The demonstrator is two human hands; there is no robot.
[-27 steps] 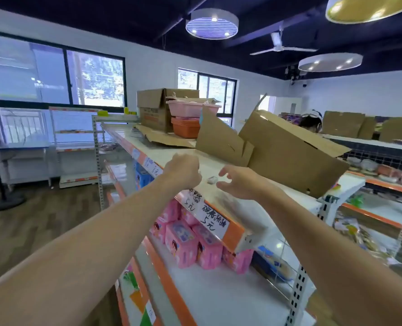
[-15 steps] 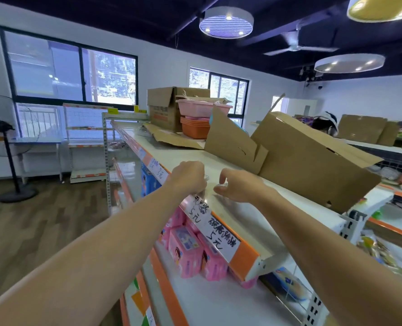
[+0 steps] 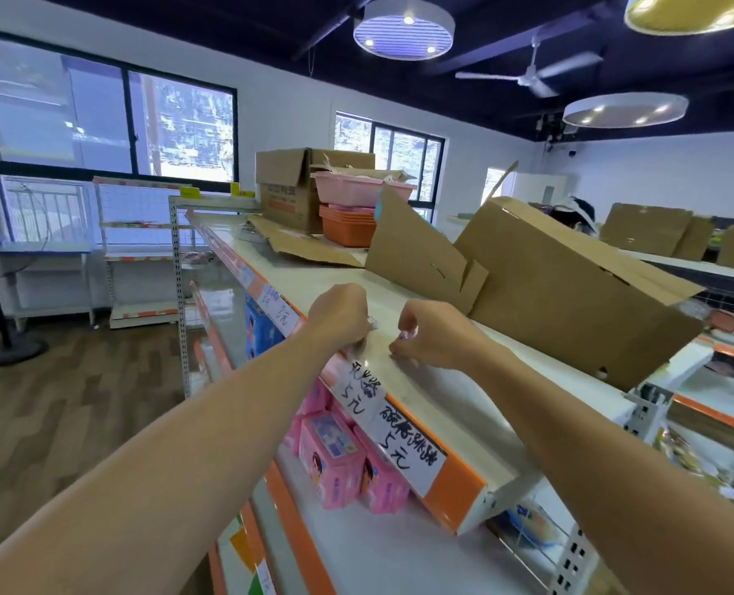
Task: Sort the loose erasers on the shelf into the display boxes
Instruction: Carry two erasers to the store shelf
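Shop aisle, white top shelf [image 3: 446,392] with an orange price strip [image 3: 453,483] along its front edge. Your left hand [image 3: 341,317] rests at that edge, fingers curled under; a small pale eraser [image 3: 372,323] shows at its fingertips, but I cannot tell whether it is gripped. Your right hand [image 3: 433,334] sits just beside it on the shelf, thumb and forefinger pinching a small lilac eraser [image 3: 403,335]. Both erasers are close together, near the front edge. A tipped cardboard box [image 3: 571,289] lies behind the right hand. Pink boxes [image 3: 335,459] stand on the shelf below.
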